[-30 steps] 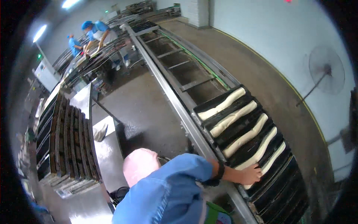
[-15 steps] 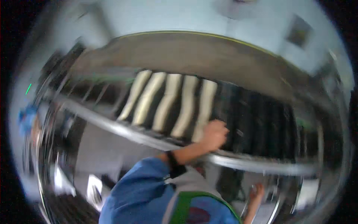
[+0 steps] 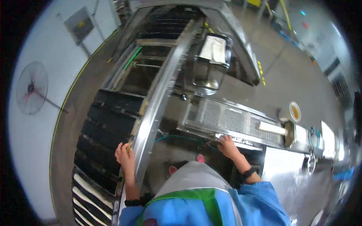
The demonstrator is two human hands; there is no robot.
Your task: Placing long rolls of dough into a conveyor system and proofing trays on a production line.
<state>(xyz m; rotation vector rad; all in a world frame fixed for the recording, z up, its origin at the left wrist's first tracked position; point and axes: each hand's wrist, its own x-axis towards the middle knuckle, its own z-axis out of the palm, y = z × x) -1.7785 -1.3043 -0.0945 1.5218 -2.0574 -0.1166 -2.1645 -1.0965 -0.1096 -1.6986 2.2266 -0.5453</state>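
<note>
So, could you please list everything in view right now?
Conveyor: one, silver, lower left to top centre
Baking pans: many, black, on the conveyor
Dough strips: at least three, cream, pans at lower left
Mesh belt: one, grey, right of centre
Dough-like roll: one, cream, mesh belt's right end
Cloth: at least one, white, top centre
Round container: one, white, right
Fan: one, grey, far left
Wall box: one, grey, upper left
Table: one, silver, lower right
Shoes: two, pink, lower centre
Apron: one, grey and green, lower centre
Left hand: one, bare, at the conveyor's edge
Right hand: one, bare, by the mesh belt
</note>
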